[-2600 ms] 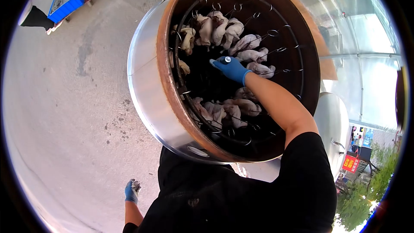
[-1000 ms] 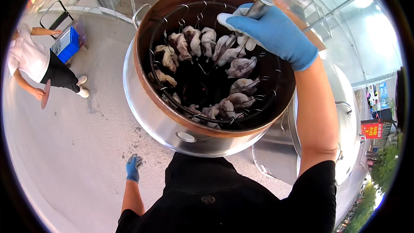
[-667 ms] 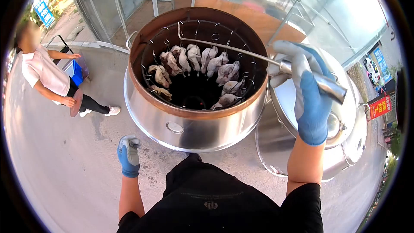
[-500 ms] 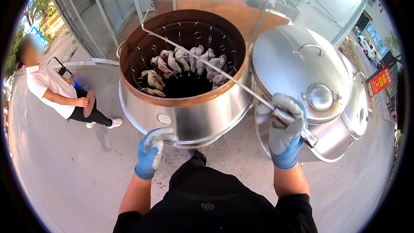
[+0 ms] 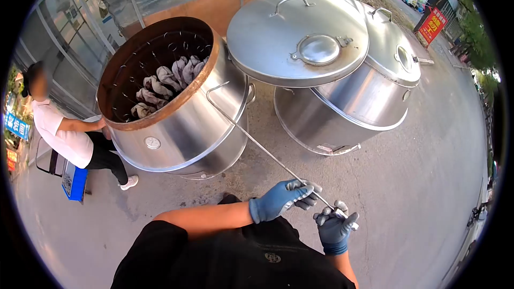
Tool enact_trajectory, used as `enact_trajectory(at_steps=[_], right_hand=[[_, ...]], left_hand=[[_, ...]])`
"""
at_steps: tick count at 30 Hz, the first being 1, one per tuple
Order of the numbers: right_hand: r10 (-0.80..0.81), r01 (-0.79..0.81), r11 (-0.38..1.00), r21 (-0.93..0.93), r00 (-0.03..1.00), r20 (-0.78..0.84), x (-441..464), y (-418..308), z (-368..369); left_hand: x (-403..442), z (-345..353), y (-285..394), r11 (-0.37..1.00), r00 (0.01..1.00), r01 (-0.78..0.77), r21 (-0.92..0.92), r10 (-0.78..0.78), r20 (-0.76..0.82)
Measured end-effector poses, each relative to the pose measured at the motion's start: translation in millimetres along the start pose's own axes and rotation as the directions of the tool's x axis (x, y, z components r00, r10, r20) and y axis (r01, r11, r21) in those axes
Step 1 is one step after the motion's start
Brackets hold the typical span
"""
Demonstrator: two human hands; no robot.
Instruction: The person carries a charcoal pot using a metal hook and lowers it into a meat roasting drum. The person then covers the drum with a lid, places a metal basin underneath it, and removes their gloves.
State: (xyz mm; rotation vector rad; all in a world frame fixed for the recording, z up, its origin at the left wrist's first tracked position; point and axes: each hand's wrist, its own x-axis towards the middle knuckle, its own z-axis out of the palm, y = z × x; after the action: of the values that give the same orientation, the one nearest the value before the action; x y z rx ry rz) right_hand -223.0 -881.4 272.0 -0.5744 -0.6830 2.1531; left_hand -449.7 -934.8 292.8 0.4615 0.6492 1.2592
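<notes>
A long thin metal hook rod [image 5: 262, 152] slants across in front of me, its bent tip overlapping the side of the open roasting oven [image 5: 176, 147] in view. My left hand [image 5: 284, 198], in a blue and grey glove, has its fingers closed round the shaft near the handle. My right hand [image 5: 333, 230], gloved too, is closed on the thick metal handle at the near end. Inside the oven's rusty-brown rim, several plucked birds [image 5: 160, 81] hang on hooks along the wall. The oven's deeper interior is hidden.
A big steel lid [image 5: 267, 37] with a handle rests over a second steel oven [image 5: 353, 96] at the right. A person in a pale shirt [image 5: 61, 128] stands left of the open oven, near a blue crate [image 5: 75, 179]. Glazed panels stand behind.
My view has turned right. The hook rod has come down from over the oven to in front of it, and my left hand has taken hold of its shaft. The person has moved closer to the oven.
</notes>
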Motion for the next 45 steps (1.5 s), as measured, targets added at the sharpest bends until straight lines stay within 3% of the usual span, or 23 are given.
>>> enact_trajectory(at_steps=[2,4,6,8,10,12,17,18,20,24,26,29,30,31,33,34,36,37,38,40,42,44,45], right_hand=[[-0.049,0.074,0.956,-0.282,0.994,0.096,-29.3,-16.8,-13.2],[-0.149,0.152,0.912,-0.38,0.988,0.039,-59.8,-26.6,-27.0],[-0.179,0.171,0.937,-0.304,0.984,0.002,-81.3,-29.6,-24.8],[-0.098,0.067,0.953,-0.294,0.991,-0.092,-93.6,-28.3,-19.7],[-0.021,-0.14,0.841,-0.523,0.956,-0.291,-77.8,-23.9,12.3],[0.217,-0.388,0.716,-0.581,0.914,-0.344,-60.6,-10.6,-7.3],[0.29,-0.401,0.788,-0.466,0.911,-0.294,23.3,49.5,12.4],[0.298,-0.403,0.804,-0.437,0.909,-0.291,42.0,62.8,19.7],[0.309,-0.401,0.824,-0.4,0.911,-0.275,79.6,95.1,30.9],[0.366,-0.406,0.87,-0.281,0.912,-0.185,151.2,161.3,41.0],[0.398,-0.428,0.877,-0.218,0.902,-0.166,187.5,190.6,37.8],[0.469,-0.48,0.869,-0.124,0.877,-0.106,240.5,230.2,23.9],[0.495,-0.502,0.855,-0.126,0.865,-0.085,254.1,241.1,20.4],[0.52,-0.523,0.841,-0.136,0.852,-0.061,269.3,248.8,18.5],[0.537,-0.545,0.823,-0.163,0.839,-0.092,290.1,263.3,22.0],[0.551,-0.564,0.803,-0.191,0.826,-0.12,298.2,268.8,20.4],[0.566,-0.576,0.781,-0.242,0.816,-0.119,320.9,283.6,6.4],[0.583,-0.603,0.755,-0.258,0.797,-0.157,332.8,288.9,4.1],[0.597,-0.627,0.728,-0.276,0.778,-0.195,344.4,290.9,5.2],[0.614,-0.635,0.694,-0.338,0.768,-0.182,355.4,286.9,12.9],[0.641,-0.658,0.649,-0.382,0.744,-0.191,350.9,282.8,4.4],[0.494,-0.285,0.356,-0.89,0.866,-0.08,358.2,278.4,-10.5],[0.528,-0.1,0.029,-0.995,0.846,-0.07,350.5,253.9,1.2]], left_hand=[[12.2,3.3,-12.4,0.997,0.998,0.056,0.043,-0.057,0.014],[20.6,0.9,-19.4,0.976,0.976,0.218,0.013,-0.218,-0.017],[32.4,-11.4,-28.1,0.968,0.968,0.249,-0.016,-0.249,-0.018],[41.2,-24.1,-30.3,0.956,0.955,0.294,0.018,-0.293,-0.048],[51.6,-38.2,-38.8,0.948,0.947,0.316,0.038,-0.313,-0.072],[59.9,-51.3,-37.9,0.94,0.947,0.3,0.163,-0.274,-0.167],[52.8,-101.6,2.6,0.938,0.944,0.268,0.221,-0.21,-0.254],[38.2,-111.9,7.6,0.939,0.943,0.268,0.217,-0.21,-0.258],[3.8,-138.6,23.8,0.879,0.97,0.172,0.446,-0.072,-0.232],[-106.8,-186.1,39.7,0.907,0.946,0.165,0.387,-0.034,-0.322],[-166.9,-204.0,33.1,0.913,0.885,0.14,0.383,0.058,-0.461],[-243.4,-225.2,9.6,0.755,0.714,0.303,0.582,0.224,-0.663],[-265.5,-232.9,-0.5,0.676,0.651,0.38,0.631,0.288,-0.702],[-284.4,-243.2,-11.9,0.673,0.653,0.383,0.633,0.288,-0.701],[-317.4,-262.0,-43.9,0.574,0.494,0.476,0.667,0.453,-0.742],[-328.5,-266.1,-56.6,0.581,0.489,0.479,0.658,0.446,-0.75],[-344.0,-278.2,-79.9,0.832,0.34,0.262,0.49,0.395,-0.853],[-348.7,-290.4,-100.5,0.912,0.216,0.162,0.377,0.34,-0.915],[-351.8,-296.7,-115.6,0.912,0.207,0.156,0.379,0.345,-0.915],[-360.1,-301.1,-156.1,0.993,0.013,-0.02,0.12,0.12,-0.993],[-374.1,-322.5,-231.1,0.999,0.016,-0.023,0.035,0.035,-0.999],[-375.0,-330.1,-282.6,0.994,0.046,-0.04,-0.103,-0.101,-0.994],[-367.5,-324.1,-296.9,0.985,0.062,-0.075,-0.158,-0.153,-0.986]])
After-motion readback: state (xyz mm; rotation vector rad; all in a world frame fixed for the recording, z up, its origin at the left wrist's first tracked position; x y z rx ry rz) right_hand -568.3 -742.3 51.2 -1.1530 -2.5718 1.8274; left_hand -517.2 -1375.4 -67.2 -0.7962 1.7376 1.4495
